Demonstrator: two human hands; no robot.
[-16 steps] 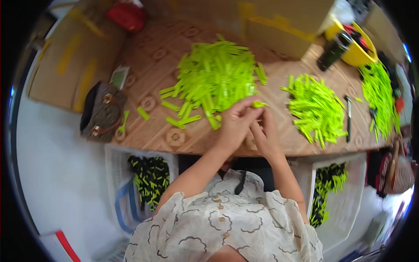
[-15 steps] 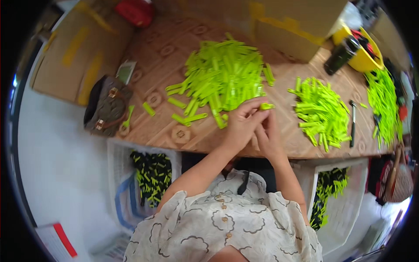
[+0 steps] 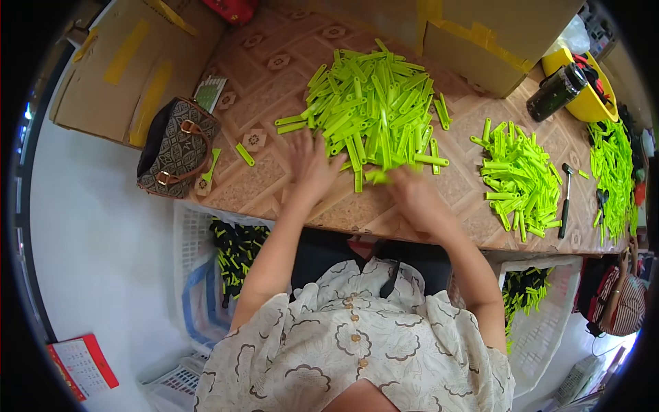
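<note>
A big heap of flat lime-green plastic strips, rounded and pierced at the ends, lies in front of me on the table. My left hand is at its near left edge, fingers spread toward the strips, with nothing seen in it. At the near right edge of the heap is my right hand, smeared by motion. A blurred green strip shows by its fingertips; whether they grip it cannot be made out.
Right of the heap lie a smaller green pile, a small hammer and another green pile. A dark bottle stands beside a yellow basket. At left are a handbag and a cardboard box. White crates stand below.
My hands, together around a small green piece before, have parted: the left moved left to the heap's edge, the right stays by its near right edge. The whole view has shifted slightly.
</note>
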